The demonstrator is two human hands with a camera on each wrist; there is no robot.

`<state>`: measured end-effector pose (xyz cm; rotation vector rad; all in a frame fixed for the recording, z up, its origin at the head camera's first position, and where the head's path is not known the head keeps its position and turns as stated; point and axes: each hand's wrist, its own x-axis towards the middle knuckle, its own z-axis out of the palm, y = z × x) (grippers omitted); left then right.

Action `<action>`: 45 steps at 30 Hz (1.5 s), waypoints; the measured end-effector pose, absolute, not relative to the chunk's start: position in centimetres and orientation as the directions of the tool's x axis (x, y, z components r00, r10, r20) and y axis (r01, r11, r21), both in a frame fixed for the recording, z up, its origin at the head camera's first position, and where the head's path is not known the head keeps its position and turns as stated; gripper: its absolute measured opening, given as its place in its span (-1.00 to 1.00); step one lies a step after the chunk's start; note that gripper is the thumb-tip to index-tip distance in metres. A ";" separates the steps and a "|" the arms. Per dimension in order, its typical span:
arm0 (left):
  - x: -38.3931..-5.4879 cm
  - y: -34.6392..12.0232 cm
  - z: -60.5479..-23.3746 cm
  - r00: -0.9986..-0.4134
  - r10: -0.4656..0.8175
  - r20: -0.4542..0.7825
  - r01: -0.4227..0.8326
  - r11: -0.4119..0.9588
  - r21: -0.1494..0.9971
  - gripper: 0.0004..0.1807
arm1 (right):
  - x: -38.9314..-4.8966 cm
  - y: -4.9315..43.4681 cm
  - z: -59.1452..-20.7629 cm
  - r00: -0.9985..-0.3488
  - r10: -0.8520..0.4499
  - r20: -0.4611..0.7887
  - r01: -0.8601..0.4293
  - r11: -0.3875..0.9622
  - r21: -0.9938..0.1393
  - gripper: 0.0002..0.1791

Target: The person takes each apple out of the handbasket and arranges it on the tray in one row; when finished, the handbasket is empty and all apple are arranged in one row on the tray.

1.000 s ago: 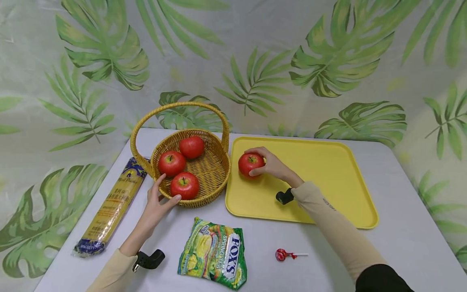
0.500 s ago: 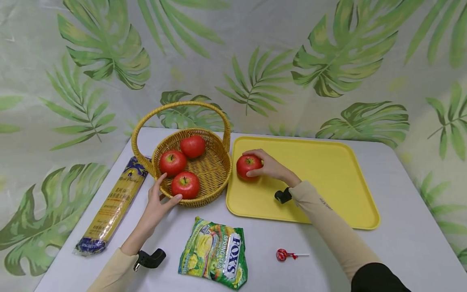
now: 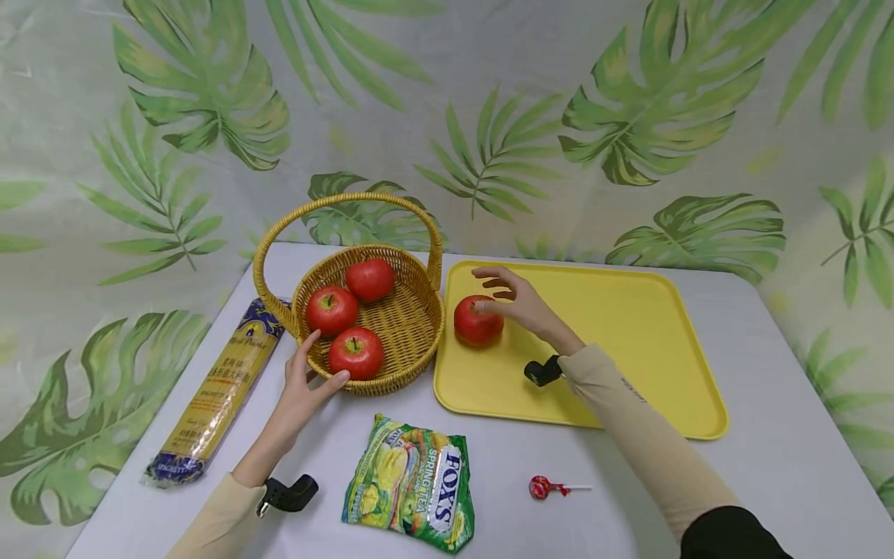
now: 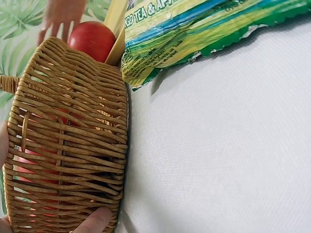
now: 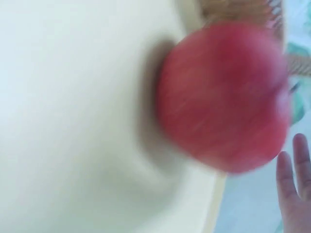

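A red apple (image 3: 477,326) sits on the left part of the yellow tray (image 3: 594,341). Over its right side hovers my right hand (image 3: 528,308), fingers spread and thumb near the apple's top. In the right wrist view the apple (image 5: 223,97) is blurred, with two extended fingers (image 5: 286,177) apart from it. My left hand (image 3: 300,400) grips the near left rim of the wicker basket (image 3: 405,330); in the left wrist view one fingertip (image 4: 99,218) presses its outer wall. Three red apples (image 3: 356,354) lie inside the basket, left of its middle.
A spaghetti packet (image 3: 220,396) lies left of the basket. In front are a green Fox's candy bag (image 3: 412,485) and a red lollipop (image 3: 539,487). The basket's tall handle (image 3: 342,199) arches upward. A leaf-patterned cloth (image 3: 503,46) hangs behind the table.
My right hand first shifted the apple slightly left on the tray, then loosened its grip and lifted, spreading its fingers. The left hand has stayed on the basket.
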<state>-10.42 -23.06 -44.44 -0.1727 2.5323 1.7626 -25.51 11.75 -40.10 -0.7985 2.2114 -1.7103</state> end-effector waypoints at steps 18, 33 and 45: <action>-10.7 -23.1 -44.7 -0.992 -0.062 -0.109 -0.124 0.351 0.928 -0.08 | -23.8 1.0 -39.7 -0.462 -0.883 0.082 -0.326 0.084 -0.942 -0.28; -10.5 -23.2 -44.6 -0.991 -0.063 -0.121 -0.136 0.359 0.924 -0.08 | -24.4 -4.2 -41.2 -0.338 -0.932 -0.129 -0.444 0.278 -0.852 -0.28; -10.6 -23.2 -44.6 -0.992 -0.062 -0.113 -0.128 0.361 0.924 -0.08 | -23.9 -4.8 -41.7 -0.412 -0.902 -0.129 -0.425 0.315 -0.849 -0.36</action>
